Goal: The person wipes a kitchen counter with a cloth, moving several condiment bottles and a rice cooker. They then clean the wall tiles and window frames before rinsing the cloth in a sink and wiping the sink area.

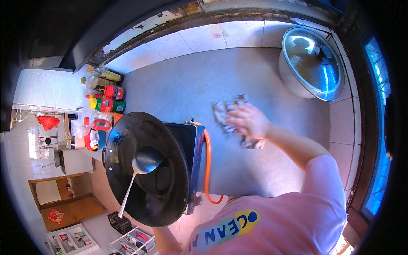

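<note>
On the grey countertop, my right hand presses down on a crumpled patterned cloth. Both hand and cloth are blurred. To the left is a large dark wok, tilted over a gas stove. A metal ladle lies in the wok, its handle sticking out past the near rim. My left forearm reaches under the wok's near edge, and the wok hides my left hand.
An orange gas hose curves from the stove over the counter's front edge. At the back right stands a metal pot with a glass lid. Several bottles and jars crowd the left end. Behind the wok, a wire rack stands low.
</note>
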The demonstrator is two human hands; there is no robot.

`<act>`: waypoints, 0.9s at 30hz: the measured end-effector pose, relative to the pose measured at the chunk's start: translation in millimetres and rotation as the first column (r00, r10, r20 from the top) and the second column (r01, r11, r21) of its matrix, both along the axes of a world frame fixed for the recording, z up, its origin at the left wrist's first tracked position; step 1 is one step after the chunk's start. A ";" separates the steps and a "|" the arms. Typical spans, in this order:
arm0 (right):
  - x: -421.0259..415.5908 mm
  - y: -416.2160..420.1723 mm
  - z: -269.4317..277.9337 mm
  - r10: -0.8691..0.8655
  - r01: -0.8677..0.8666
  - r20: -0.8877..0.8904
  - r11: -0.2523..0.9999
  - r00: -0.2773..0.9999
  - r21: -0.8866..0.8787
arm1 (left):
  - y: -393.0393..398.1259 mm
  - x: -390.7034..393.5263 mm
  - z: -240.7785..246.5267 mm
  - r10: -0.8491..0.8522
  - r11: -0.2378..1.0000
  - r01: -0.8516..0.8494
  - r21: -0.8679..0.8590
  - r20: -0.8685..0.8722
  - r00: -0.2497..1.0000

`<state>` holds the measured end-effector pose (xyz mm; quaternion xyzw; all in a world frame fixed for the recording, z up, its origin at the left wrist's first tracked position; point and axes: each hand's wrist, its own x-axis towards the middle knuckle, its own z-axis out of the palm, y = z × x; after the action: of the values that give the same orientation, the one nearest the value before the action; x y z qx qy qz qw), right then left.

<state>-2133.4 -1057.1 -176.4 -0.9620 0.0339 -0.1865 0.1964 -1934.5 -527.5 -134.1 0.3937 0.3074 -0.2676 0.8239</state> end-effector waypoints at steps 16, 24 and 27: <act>304.9 -35.7 -30.2 -0.258 0.254 -0.047 0.964 0.965 -0.080 | 9.7 -2.4 8.0 0.023 0.998 -0.022 0.066 -0.009 1.000; 151.9 -7.0 -28.2 0.239 -0.243 0.044 0.958 0.970 0.152 | 14.8 -11.8 6.5 0.057 0.996 -0.056 0.069 -0.023 0.998; 51.8 -16.7 -5.5 0.132 -0.128 -0.030 0.986 0.991 0.109 | 14.3 -8.4 6.2 0.051 0.997 -0.049 0.060 -0.030 0.998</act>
<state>-2081.6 -1073.8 -182.0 -0.9536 -0.0156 -0.1533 0.2586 -1942.8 -513.2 -127.8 0.4056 0.3380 -0.2438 0.8135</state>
